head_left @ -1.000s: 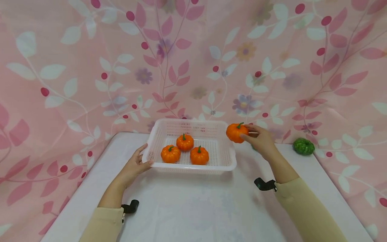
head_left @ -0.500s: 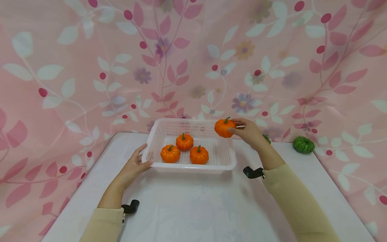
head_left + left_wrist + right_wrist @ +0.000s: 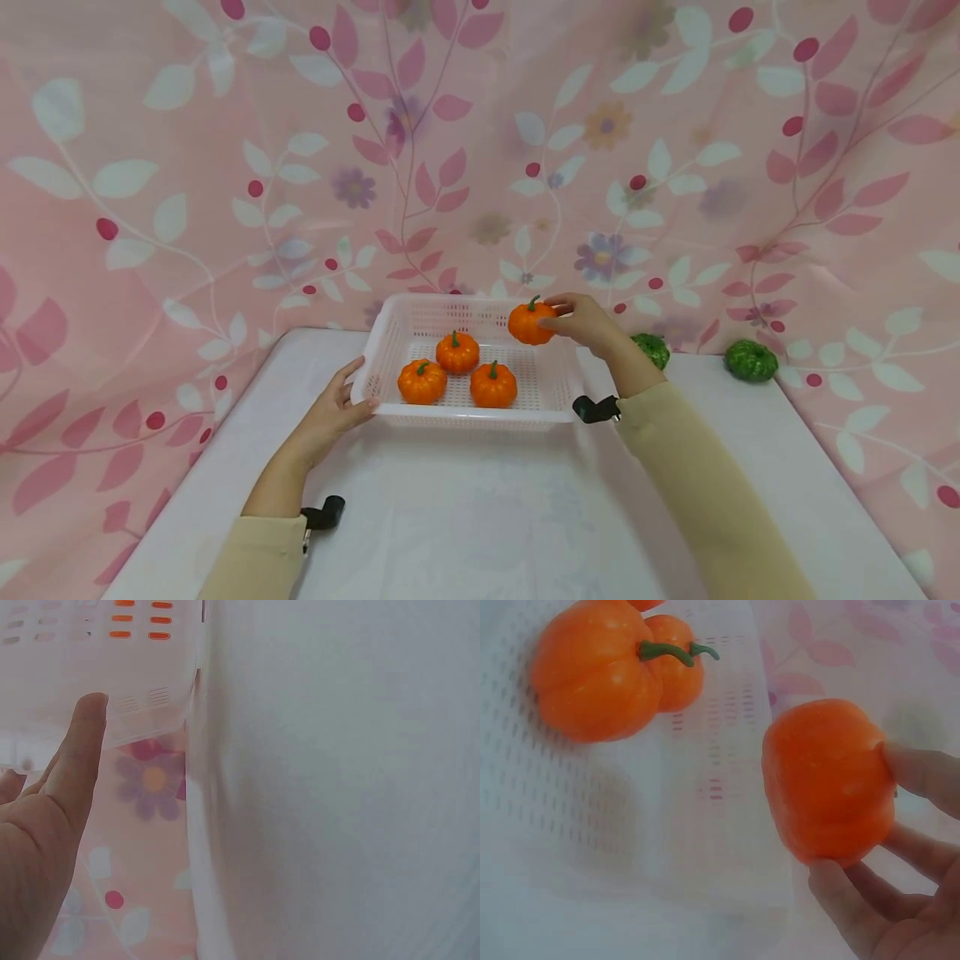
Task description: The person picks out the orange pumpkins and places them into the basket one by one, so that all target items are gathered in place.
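My right hand (image 3: 588, 323) holds a small orange pumpkin (image 3: 529, 323) with a green stem by its right side, above the right part of a white plastic basket (image 3: 480, 413). In the right wrist view, thumb and fingertips pinch this pumpkin (image 3: 829, 780). Inside the basket sit three more orange pumpkins: one at left (image 3: 422, 383), one farther back (image 3: 457, 353) and one at front right (image 3: 493, 386). My left hand (image 3: 333, 417) grips the basket's front left corner; the left wrist view has the thumb against the basket wall (image 3: 45, 675), the other fingers mostly hidden.
Two green pumpkins lie to the right near the table's back edge: one (image 3: 651, 350) just behind the right forearm, another (image 3: 752, 361) farther right. A white cloth covers the table (image 3: 480, 517). A pink floral curtain (image 3: 450, 250) hangs close behind.
My right hand has carried the orange pumpkin leftward, from beside the basket's right rim to above its inside. A green pumpkin behind the arm has come into view. The left hand stays put.
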{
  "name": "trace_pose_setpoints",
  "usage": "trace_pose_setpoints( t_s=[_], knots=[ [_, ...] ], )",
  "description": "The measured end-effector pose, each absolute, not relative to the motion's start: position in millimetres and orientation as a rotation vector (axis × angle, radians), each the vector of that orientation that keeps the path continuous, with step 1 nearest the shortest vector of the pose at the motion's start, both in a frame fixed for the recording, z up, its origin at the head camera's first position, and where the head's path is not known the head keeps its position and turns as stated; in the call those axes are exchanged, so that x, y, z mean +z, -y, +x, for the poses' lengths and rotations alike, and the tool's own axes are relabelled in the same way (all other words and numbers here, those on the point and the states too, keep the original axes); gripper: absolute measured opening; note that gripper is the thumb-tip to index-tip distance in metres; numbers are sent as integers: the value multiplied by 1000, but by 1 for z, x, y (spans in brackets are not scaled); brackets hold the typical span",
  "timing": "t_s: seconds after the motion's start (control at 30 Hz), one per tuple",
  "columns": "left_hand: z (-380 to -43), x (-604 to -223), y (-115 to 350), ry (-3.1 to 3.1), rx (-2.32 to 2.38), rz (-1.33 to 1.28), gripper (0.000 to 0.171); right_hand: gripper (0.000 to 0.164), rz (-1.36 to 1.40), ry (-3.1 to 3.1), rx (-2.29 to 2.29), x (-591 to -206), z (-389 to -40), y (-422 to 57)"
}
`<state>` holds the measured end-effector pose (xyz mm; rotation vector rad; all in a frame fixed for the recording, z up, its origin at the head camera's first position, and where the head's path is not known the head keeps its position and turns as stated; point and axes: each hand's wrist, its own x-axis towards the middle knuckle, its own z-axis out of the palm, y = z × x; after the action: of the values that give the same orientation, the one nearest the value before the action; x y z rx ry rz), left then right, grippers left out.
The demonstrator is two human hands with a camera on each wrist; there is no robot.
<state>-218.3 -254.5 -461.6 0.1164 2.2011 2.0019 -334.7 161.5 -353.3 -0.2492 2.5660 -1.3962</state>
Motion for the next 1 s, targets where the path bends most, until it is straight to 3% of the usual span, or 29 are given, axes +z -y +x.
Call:
trace_pose_setpoints(
  t_s=[1.0],
  knots=[
    [-216,-462,253,-2182,2022,136,88,49,-107,-2378,-1391,-389,-369,-115]
  ],
)
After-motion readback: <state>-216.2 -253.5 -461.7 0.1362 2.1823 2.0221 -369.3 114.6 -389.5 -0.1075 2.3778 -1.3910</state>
